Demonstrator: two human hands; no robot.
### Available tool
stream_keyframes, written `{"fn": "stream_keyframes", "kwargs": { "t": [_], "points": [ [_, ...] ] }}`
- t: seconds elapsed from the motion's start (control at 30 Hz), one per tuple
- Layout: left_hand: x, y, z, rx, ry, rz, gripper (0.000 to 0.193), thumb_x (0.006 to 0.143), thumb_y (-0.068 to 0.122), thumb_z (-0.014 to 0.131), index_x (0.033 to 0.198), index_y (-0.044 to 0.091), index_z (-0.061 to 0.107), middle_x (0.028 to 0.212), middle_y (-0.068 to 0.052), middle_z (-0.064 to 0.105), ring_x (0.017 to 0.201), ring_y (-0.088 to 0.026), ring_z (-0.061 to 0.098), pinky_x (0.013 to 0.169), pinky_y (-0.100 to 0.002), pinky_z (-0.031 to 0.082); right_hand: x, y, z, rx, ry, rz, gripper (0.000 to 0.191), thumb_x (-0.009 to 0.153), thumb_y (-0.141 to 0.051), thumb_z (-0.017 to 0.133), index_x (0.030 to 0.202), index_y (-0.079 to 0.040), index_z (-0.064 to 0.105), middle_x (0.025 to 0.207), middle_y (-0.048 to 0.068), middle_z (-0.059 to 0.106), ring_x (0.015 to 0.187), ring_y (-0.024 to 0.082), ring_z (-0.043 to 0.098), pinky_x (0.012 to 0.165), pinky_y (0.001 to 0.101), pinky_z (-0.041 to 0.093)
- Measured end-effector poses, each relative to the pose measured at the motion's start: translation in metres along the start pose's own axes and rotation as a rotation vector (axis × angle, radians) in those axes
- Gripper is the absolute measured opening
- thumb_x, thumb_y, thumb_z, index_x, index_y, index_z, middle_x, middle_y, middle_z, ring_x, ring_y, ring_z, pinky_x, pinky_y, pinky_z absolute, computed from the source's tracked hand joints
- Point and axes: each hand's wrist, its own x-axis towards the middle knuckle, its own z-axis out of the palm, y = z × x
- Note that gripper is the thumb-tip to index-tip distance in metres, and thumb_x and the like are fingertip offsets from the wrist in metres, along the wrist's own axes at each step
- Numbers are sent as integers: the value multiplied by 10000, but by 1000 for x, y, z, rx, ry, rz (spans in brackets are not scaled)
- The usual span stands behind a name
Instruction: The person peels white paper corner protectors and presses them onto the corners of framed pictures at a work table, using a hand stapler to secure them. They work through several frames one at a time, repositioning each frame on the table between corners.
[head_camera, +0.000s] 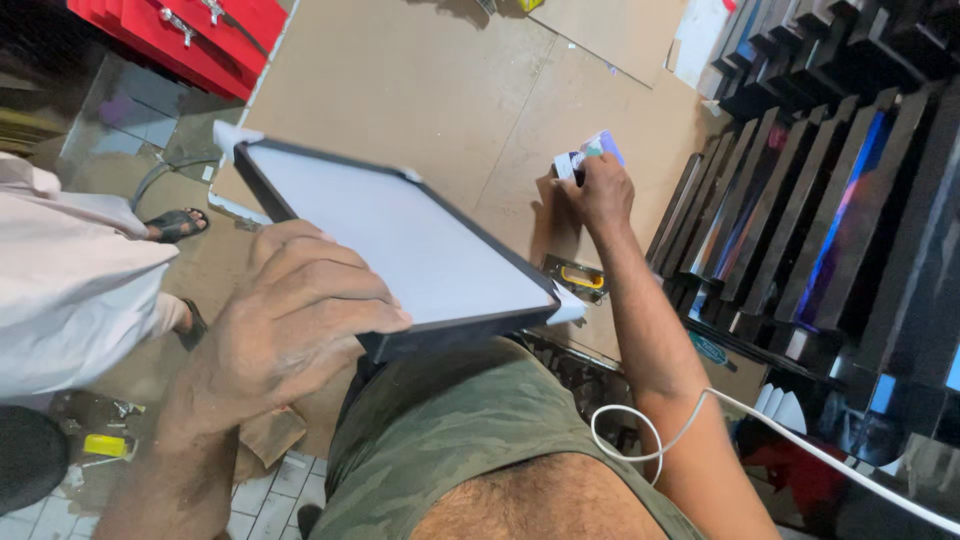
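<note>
Left hand (290, 320) grips black frame (400, 250); right hand (598, 190) holds small box (590, 152)

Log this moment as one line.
left hand: grips black-framed white panel | right hand: on small printed box | surface: brown board

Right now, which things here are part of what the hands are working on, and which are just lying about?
In hand:
- left hand gripping the black picture frame resting on the knee
- right hand on a small white and purple box on the board floor

Lying about:
- yellow and black tool beside the frame
- row of black frames leaning at right
- red case
- white cable
</note>
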Motion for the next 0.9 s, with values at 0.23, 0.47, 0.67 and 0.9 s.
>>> {"fn": "stream_keyframes", "kwargs": {
  "t": [0.23, 0.47, 0.67, 0.9],
  "points": [
    [46, -8, 25, -165, 153, 10, 464, 780, 88, 860, 1215, 141, 707, 1095, -36, 659, 1034, -219, 644, 893, -348, 540, 4, 16, -12, 142, -123, 54, 218, 903, -271, 784, 907, -56, 751, 835, 199, 688, 780, 389, 674, 706, 481, 528],
    [83, -30, 37, -99, 309, 119, 474, 909, 124, 905, 1324, 132, 678, 1175, -38, 685, 1108, -221, 669, 902, -324, 583, -19, -19, -129, 248, 422, -129, 118, 1095, -91, 667, 1094, 24, 694, 1023, 178, 700, 889, 294, 696, 803, 400, 557],
    [104, -37, 47, -197, 319, 194, 514, 942, 259, 889, 1344, 109, 605, 1245, -65, 687, 1125, -215, 675, 966, -328, 595, -81, -101, -198, 1256, 301, -134, 92, 1077, 51, 722, 1111, 39, 637, 965, 125, 717, 813, 151, 707, 744, 276, 595],
    [108, -43, 53, -202, 347, 193, 450, 1057, 206, 802, 1381, 112, 504, 1199, -87, 688, 1063, -205, 709, 880, -308, 615, -71, -130, -188, 708, 335, -286, 210, 956, 102, 814, 1107, 89, 669, 1078, 146, 712, 1003, 158, 683, 956, 298, 556]
  ]
}}
